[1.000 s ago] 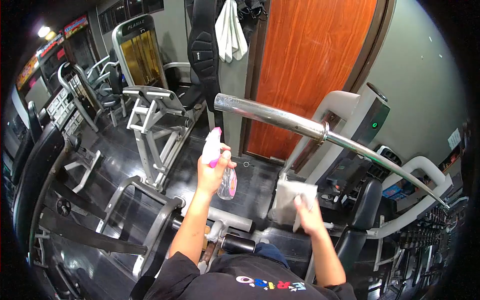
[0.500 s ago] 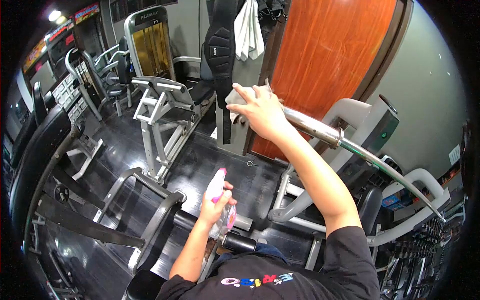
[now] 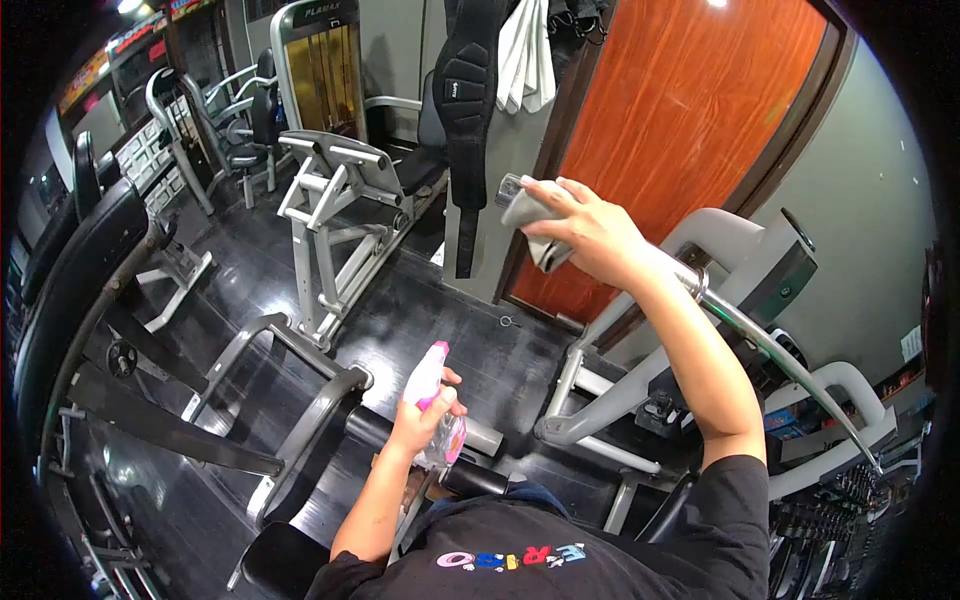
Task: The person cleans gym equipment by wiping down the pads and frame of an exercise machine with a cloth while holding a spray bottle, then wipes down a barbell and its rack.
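My right hand (image 3: 602, 236) is wrapped over a grey cloth (image 3: 541, 238), which lies around the thick metal sleeve near the end of a barbell (image 3: 840, 415). The sleeve's bare tip pokes out past the cloth on the left. From there the bar slants down to the right, partly hidden behind my hand and forearm. Lower down, in front of my body, my left hand (image 3: 424, 420) grips a spray bottle (image 3: 424, 376) with a white and pink head. Its clear body carries a pink and orange label. The nozzle points up and away from me.
Behind the bar stands a reddish wooden door (image 3: 680, 110). A black padded belt (image 3: 468, 110) and a white cloth (image 3: 525, 60) hang beside it. A leg machine (image 3: 340, 190) is ahead, grey tubular frames (image 3: 310, 440) to the left, and a grey rack arm (image 3: 600, 400) to the right.
My right hand and the cloth have slid along the sleeve toward the right, uncovering its tip. My left hand still holds the spray bottle in nearly the same place. The view has shifted slightly.
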Available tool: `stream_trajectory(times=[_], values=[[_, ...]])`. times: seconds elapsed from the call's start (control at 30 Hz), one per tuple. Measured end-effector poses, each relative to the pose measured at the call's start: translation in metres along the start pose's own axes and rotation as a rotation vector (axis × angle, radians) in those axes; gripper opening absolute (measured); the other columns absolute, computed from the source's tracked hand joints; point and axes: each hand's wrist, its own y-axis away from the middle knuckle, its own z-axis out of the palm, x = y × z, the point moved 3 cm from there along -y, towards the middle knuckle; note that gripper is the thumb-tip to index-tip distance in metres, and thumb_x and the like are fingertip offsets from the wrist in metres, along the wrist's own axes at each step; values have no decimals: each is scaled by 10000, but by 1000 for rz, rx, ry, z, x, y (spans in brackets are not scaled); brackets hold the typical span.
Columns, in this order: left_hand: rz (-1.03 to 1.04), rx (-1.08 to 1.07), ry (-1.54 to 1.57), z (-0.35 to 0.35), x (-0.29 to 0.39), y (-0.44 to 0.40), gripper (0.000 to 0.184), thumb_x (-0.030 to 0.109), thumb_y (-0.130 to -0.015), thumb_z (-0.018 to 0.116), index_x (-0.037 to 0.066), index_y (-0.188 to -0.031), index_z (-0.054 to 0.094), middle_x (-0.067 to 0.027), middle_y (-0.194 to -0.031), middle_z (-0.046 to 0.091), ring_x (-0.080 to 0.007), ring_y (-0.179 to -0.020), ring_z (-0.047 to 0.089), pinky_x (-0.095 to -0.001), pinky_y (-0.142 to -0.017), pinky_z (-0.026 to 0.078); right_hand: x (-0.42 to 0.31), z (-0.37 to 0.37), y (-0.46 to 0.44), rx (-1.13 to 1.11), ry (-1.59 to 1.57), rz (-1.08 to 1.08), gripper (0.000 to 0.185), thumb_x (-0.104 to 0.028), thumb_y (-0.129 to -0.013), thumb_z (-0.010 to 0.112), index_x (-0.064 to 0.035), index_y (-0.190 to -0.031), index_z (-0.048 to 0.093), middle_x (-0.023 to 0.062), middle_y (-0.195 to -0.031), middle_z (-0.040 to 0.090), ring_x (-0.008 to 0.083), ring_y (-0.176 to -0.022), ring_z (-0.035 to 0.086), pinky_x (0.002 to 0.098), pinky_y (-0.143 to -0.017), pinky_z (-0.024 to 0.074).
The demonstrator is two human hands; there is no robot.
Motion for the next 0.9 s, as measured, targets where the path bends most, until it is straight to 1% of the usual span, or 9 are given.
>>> stream_trajectory(times=[0.23, 0.33, 0.37, 0.5, 0.63, 0.7, 0.8, 0.83, 0.9], values=[[-17, -44, 40, 28, -16, -19, 412, 306, -930, 634, -19, -1149, 508, -52, -697, 597, -175, -694, 648, -345, -727, 550, -7, 19, -50, 8, 27, 192, 607, -48, -781, 615, -368, -1295, 574, 60, -1518, 377, 287, -1040, 613, 382, -784, 573], [-40, -93, 42, 43, -21, -27, 412, 303, -929, 637, -18, -1152, 506, -49, -704, 599, -175, -709, 649, -348, -741, 549, -12, 18, -43, 56, 30, 167, 675, 20, -730, 621, -351, -1293, 581, 31, -1512, 379, 269, -1130, 566, 385, -877, 544], [-40, -133, 43, 46, -23, -28, 415, 301, -927, 639, -19, -1154, 504, -51, -708, 599, -176, -716, 648, -348, -748, 546, -11, 21, -32, 113, 23, 112, 556, -10, -735, 630, -289, -1216, 649, 21, -1495, 397, 284, -1181, 530, 395, -940, 515], [-38, -157, 54, 48, -23, -24, 418, 295, -923, 643, -19, -1160, 499, -56, -714, 599, -178, -736, 646, -348, -761, 539, 0, 5, 32, 146, 131, 41, 290, -138, -777, 625, -225, -1029, 741, 9, -1423, 465, 304, -1202, 518, 395, -987, 493], [-29, -151, 31, 39, -27, -20, 415, 292, -923, 639, -17, -1161, 498, -56, -715, 602, -179, -741, 646, -346, -755, 538, 3, 4, 44, 116, 152, 54, 309, -136, -770, 627, -243, -1042, 728, 17, -1429, 455, 315, -1207, 512, 396, -975, 504], [-61, -114, 115, 38, -28, -21, 427, 216, -922, 644, -31, -1231, 483, -68, -1051, 573, -132, -753, 637, -334, -744, 560, -1, 7, 21, 153, 182, 36, 323, -145, -763, 640, -252, -1058, 716, 28, -1423, 457, 300, -1188, 522, 400, -936, 522], [-48, -158, 116, 49, -25, -30, 451, 213, -921, 643, -36, -1252, 463, -70, -1053, 568, -128, -755, 632, -332, -744, 556, -11, 23, -16, 239, 167, 31, 298, -166, -776, 648, -252, -1052, 716, 31, -1402, 471, 281, -1144, 545, 409, -891, 537], [-49, -166, 114, 54, -22, -32, 451, 213, -921, 643, -36, -1252, 463, -70, -1053, 568, -128, -755, 632, -332, -744, 556, -13, 25, -21, 243, 162, 49, 286, -163, -780, 646, -247, -1044, 718, 27, -1403, 470, 275, -1142, 546, 409, -898, 532], [-16, -152, 55, 63, -12, -35, 379, 259, -929, 631, -16, -1155, 502, -59, -720, 608, -175, -726, 637, -353, -763, 540, -12, 23, -15, 279, 155, 41, 275, -153, -775, 643, -229, -1027, 724, 27, -1375, 499, 270, -1143, 547, 400, -917, 524]])
